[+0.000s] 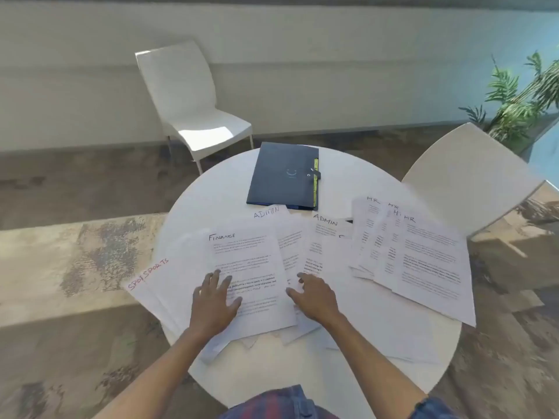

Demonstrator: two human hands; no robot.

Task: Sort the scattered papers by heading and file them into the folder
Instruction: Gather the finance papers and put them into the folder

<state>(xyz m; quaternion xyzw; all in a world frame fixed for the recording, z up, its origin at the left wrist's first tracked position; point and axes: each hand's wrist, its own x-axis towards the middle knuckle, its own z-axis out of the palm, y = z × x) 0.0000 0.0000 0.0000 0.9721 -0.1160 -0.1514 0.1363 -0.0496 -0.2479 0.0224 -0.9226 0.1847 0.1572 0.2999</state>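
Nearest me, my left hand (215,300) lies flat, fingers spread, pressing the FINANCE sheet (251,267); my right hand (314,294) rests beside it on the overlapping papers, fingers relaxed, gripping nothing. Left of my left hand, SPORTS sheets (151,282) overhang the table (211,189) edge. Beyond my right hand lie ADMIN sheets (320,237); to its right, the fanned HR pile (423,255). Farthest, beyond both hands, the dark folder (281,176) lies closed. I judge the sheets light, limp and slippery: square each pile, then pinch an edge.
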